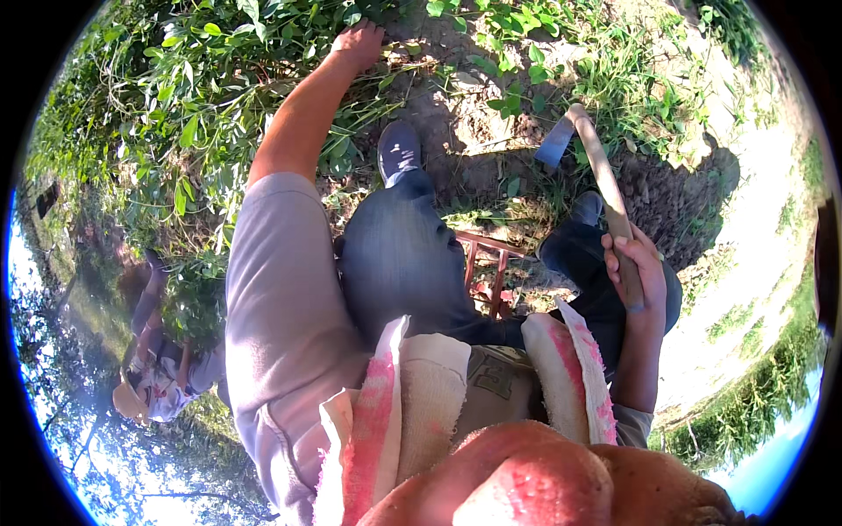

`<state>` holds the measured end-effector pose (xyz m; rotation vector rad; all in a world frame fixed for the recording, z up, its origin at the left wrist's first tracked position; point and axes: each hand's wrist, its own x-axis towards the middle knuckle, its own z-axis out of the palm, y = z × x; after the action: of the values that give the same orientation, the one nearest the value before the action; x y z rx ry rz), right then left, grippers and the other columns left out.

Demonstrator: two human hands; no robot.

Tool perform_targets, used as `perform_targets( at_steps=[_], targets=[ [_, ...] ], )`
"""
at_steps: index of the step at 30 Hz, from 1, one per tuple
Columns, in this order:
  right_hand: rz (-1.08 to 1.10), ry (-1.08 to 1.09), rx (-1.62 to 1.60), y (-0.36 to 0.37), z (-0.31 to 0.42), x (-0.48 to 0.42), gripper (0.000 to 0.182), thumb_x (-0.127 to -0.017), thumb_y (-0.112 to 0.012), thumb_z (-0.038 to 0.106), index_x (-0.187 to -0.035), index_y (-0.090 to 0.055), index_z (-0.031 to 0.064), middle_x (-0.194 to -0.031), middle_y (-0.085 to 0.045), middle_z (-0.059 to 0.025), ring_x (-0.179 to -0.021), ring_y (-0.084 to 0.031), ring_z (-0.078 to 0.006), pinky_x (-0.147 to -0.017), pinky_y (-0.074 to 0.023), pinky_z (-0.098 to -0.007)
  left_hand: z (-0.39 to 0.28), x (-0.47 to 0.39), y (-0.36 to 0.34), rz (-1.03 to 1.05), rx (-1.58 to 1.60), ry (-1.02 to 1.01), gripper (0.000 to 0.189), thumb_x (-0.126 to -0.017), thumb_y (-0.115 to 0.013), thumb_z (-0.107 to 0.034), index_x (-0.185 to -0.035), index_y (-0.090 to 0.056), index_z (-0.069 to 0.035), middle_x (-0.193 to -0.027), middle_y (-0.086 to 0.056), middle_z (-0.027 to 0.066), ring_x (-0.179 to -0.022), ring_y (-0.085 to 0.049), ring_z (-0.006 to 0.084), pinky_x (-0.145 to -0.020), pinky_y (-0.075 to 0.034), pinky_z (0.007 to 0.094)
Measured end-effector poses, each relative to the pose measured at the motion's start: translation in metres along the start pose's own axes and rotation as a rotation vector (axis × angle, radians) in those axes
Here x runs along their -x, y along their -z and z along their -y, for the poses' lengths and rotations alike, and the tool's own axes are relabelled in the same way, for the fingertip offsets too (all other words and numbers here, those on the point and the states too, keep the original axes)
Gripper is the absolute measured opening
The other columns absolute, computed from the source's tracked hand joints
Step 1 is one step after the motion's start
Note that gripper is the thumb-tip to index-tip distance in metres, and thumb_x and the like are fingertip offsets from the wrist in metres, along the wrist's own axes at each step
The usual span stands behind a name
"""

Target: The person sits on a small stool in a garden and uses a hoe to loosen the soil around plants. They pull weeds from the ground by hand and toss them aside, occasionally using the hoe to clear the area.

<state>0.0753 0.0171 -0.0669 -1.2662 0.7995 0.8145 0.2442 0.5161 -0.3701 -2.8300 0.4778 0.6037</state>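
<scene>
My right hand (638,269) is wrapped around the lower end of a short wooden hoe handle (601,161). The hoe's flat metal blade (556,141) hangs at the far end, just above the soil beyond my right shoe. My left arm stretches forward, and my left hand (360,45) is at the edge of dense leafy green plants (191,98). Its fingers point down among the leaves and are partly hidden, so whether they grip a stem does not show. Between my legs is a reddish-brown slatted frame (501,273).
My shoe (398,150) stands on bare soil beside the plants. Grass and low vines (615,79) grow ahead to the right, with sunlit pale ground (737,263) farther right. Another person in a hat (168,371) bends among plants at left. A pink-and-white towel (381,421) hangs around my neck.
</scene>
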Motion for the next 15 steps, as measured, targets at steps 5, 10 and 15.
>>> perform_targets(
  at_steps=[5, 10, 15],
  targets=[
    [-0.013, 0.006, -0.033, -0.003, 0.003, -0.006, 0.028, -0.086, -0.06, 0.015, -0.107, -0.052, -0.0022, -0.087, -0.059, -0.009, -0.059, -0.055, -0.0099, -0.044, -0.044, -0.021, 0.046, 0.007, -0.009, 0.271, -0.374, 0.031, 0.047, -0.092, -0.052, -0.049, -0.1, -0.072, -0.008, -0.105, -0.07, 0.0119, -0.109, -0.06, 0.0272, -0.096, -0.041, 0.043],
    [0.011, 0.039, -0.042, -0.004, 0.002, -0.008, 0.029, -0.086, -0.059, 0.014, -0.109, -0.051, -0.0027, -0.088, -0.059, -0.0096, -0.06, -0.055, -0.0099, -0.045, -0.0434, -0.0209, 0.059, 0.086, -0.037, 0.444, 0.196, 0.446, 0.062, -0.096, -0.036, -0.057, -0.106, -0.07, -0.006, -0.11, -0.068, 0.0145, -0.104, -0.064, 0.0337, -0.088, -0.048, 0.0474],
    [0.063, 0.042, -0.041, -0.002, 0.001, 0.0, 0.031, -0.087, -0.058, 0.014, -0.11, -0.05, -0.0033, -0.089, -0.059, -0.0096, -0.061, -0.055, -0.0096, -0.045, -0.0428, -0.0204, 0.008, 0.147, -0.065, 0.431, 0.516, 0.848, 0.068, -0.094, -0.035, -0.062, -0.122, -0.062, -0.006, -0.129, -0.058, 0.0175, -0.119, -0.055, 0.0377, -0.099, -0.043, 0.0466]
  ],
)
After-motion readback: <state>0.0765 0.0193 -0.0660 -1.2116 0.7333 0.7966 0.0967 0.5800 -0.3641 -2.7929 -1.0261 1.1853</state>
